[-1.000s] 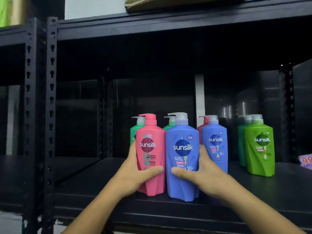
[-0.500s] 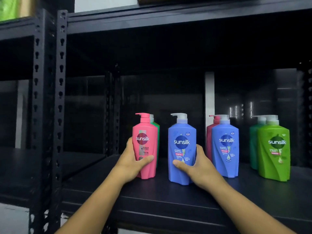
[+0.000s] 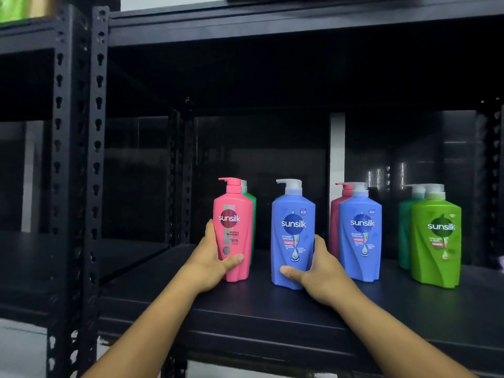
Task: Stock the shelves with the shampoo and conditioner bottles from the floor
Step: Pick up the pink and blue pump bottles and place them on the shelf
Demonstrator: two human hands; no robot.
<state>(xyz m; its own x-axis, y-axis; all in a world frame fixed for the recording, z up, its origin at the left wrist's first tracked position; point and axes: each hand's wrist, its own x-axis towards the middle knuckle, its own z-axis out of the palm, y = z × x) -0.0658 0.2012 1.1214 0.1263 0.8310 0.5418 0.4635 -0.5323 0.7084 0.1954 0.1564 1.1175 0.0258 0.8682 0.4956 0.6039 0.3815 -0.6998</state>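
I see left hand (image 3: 215,261) fingers wrapped round the pink bottle (image 3: 234,227), right hand (image 3: 319,271) fingers round the blue bottle (image 3: 293,233). Both pump-tops stand upright, apart, on the black shelf (image 3: 245,309). Labels: "sunsilk"; pink "SMOOTH & MANAGEABLE", blue "SHAMPOO", "NEW".

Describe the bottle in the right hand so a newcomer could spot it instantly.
On the black shelf stands a row of Sunsilk pump bottles. The second front bottle from the left is the blue bottle, with gaps on both sides. The right hand grips its base, while the other blue bottle to its right stands untouched.
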